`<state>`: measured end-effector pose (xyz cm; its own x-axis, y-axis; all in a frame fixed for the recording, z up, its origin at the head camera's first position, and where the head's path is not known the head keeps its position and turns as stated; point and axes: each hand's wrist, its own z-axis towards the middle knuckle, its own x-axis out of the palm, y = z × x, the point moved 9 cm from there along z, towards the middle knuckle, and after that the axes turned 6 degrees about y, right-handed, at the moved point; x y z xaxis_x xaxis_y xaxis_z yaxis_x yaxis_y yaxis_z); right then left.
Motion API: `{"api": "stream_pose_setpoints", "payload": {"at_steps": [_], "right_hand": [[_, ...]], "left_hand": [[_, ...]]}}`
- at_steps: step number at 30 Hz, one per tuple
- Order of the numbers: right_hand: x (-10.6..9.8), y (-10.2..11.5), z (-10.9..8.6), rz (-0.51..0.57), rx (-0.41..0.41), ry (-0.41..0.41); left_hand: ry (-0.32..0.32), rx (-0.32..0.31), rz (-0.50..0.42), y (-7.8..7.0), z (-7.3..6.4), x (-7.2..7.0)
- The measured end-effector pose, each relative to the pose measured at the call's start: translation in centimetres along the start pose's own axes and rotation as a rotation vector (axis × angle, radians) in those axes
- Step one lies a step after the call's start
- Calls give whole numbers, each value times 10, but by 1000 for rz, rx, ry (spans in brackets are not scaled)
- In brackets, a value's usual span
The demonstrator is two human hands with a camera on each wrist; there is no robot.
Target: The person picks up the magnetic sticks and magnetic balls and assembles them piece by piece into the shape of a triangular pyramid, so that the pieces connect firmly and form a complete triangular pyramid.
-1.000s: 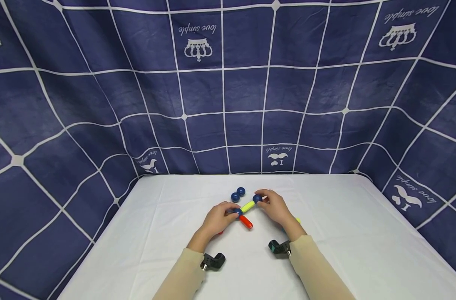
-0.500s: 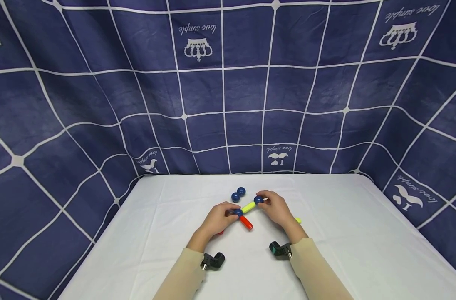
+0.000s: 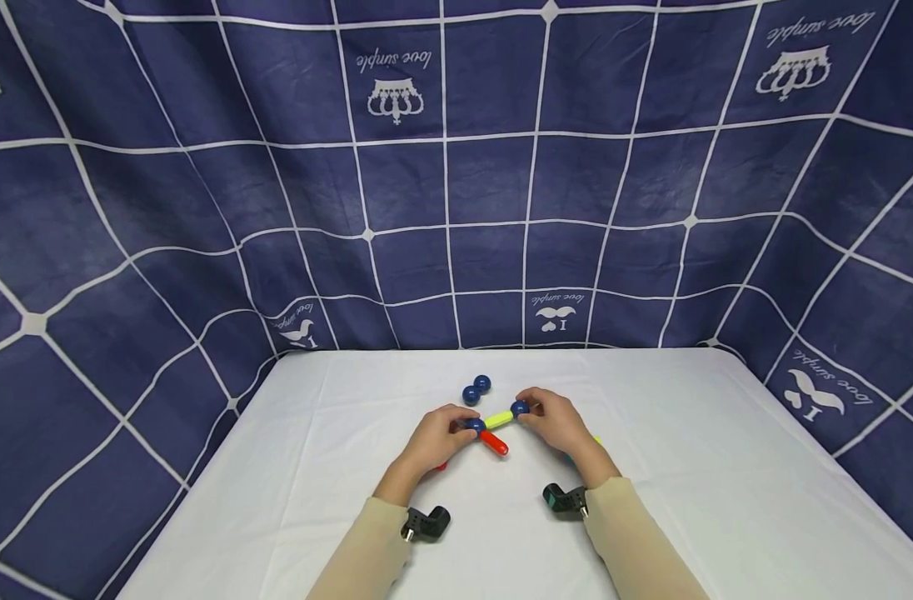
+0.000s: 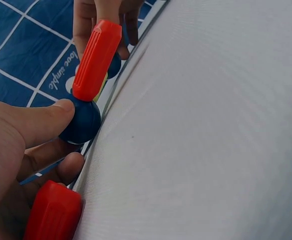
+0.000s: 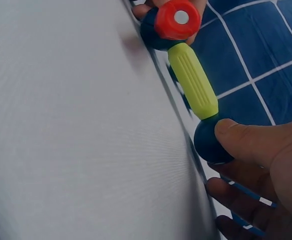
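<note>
Left hand [image 3: 434, 437] pinches 1 blue ball [image 3: 476, 426], right hand [image 3: 557, 421] the other [image 3: 520, 408] — yellow-green rod [image 3: 497, 417] btwn; rigid, light, smooth plastic — grip at balls.

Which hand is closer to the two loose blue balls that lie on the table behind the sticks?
Left. The left hand is just in front of the two loose blue balls, slightly to their left; the right hand is farther away, on their right.
</note>
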<state>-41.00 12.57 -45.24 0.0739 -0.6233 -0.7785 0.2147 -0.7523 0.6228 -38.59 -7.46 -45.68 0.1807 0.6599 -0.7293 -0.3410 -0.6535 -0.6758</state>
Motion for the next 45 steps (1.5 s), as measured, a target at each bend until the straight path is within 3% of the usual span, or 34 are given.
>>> {"api": "stream_pose_setpoints", "payload": {"at_steps": [14,21,32,45], "right_hand": [[4,0,2,-31,-16,8],[2,1,6,75,-37,23],[8,12,37,233,-49,94],[24,18,64,278,-14,157]], "left_hand": [[-3,-16,5,1,0,0],[-3,-9,15,1,0,1],[-1,-24,27,2,0,1],[-2,-29,23,3,1,0]]}}
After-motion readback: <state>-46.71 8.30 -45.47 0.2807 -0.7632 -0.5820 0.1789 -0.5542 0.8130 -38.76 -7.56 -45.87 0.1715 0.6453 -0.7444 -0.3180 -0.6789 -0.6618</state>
